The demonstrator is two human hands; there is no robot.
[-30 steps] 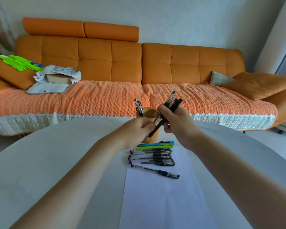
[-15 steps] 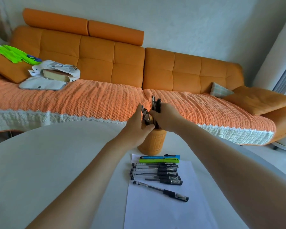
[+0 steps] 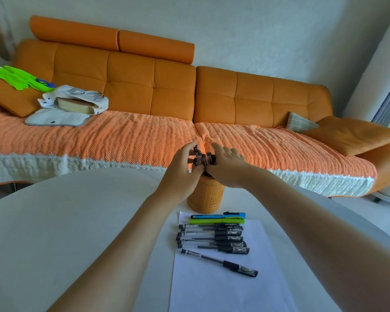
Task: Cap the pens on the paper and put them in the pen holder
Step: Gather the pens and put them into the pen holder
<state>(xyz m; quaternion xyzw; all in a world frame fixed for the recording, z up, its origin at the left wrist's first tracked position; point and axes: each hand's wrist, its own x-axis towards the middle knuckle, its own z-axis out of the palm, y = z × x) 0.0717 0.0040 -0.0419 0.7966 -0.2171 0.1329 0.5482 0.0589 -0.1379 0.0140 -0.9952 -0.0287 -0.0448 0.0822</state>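
**Both hands at holder mouth**

Your left hand [image 3: 181, 168] pinched the bundle [image 3: 200, 156] between thumb and fingers. Your right hand [image 3: 228, 163] lay against the bundle's right side; I could not tell whether it gripped. The bundle stood upright in the holder [image 3: 206, 198], just beyond the paper's [image 3: 223, 287] far edge. A row of pens [image 3: 212, 238] lay across the paper's far end, reaching its left edge. A single pen [image 3: 218, 262] lay slanted just nearer, with a narrow gap between. Your forearms flanked the paper on the table [image 3: 54, 221].
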